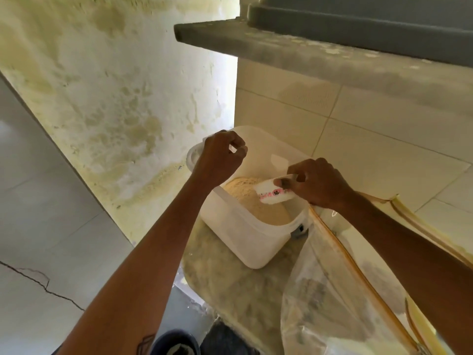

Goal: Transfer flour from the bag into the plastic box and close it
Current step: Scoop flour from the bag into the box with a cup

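A plastered wall point(115, 85) fills the view from nine to twelve o'clock, its pale paint blotched with yellow-green stains and peeling patches. At its right edge bright light falls through a narrow gap point(231, 98) beside a wall of large cream tiles point(358, 124), which runs toward three o'clock. A grey stone shelf point(281, 44) juts out at one o'clock, with a dark grey slab point(358, 19) lying on it. The floor point(38, 213) at eight o'clock is laid with light grey tiles; a thin crack point(38, 280) crosses one of them. The mottled stone bench point(230, 278) sits near six o'clock, its corner rounded.
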Motion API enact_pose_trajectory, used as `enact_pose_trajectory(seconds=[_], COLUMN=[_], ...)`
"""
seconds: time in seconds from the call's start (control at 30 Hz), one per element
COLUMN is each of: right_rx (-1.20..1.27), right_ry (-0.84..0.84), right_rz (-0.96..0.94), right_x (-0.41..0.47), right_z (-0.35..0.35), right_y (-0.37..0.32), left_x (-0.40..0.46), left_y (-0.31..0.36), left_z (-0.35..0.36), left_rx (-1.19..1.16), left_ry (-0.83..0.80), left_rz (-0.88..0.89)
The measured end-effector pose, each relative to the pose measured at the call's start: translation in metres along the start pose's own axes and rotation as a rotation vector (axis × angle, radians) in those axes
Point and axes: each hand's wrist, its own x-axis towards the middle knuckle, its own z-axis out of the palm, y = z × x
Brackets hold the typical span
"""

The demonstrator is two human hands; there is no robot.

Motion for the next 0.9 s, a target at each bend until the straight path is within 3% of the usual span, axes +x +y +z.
enact_pose_trajectory(seconds=[0.4, 0.57, 0.67, 0.8, 0.9], right_rx=[-0.119, -0.041, 0.051, -0.063, -0.036], right_ry=[0.020, 0.016, 0.124, 0.472, 0.615], right_rz=[-0.021, -0.107, -0.284, -0.600, -0.679], right_x=[0.003, 0.003, -0.002, -0.013, -0.024], right_z=[0.003, 0.005, 0.002, -0.010, -0.021], right_y=[0.001, 0.008, 0.012, 0.023, 0.031], left_x=[0.001, 0.002, 0.001, -0.001, -0.004], left_y=[-0.001, -0.003, 0.000, 0.003, 0.007], left_z=[0.001, 0.002, 0.001, 0.000, 0.000], left_rx=[0.037, 0.059, 0.049, 0.026, 0.050], left_ry=[-0.051, -0.097, -0.098, -0.113, -0.142], left_rz=[0.020, 0.024, 0.025, 0.018, 0.028])
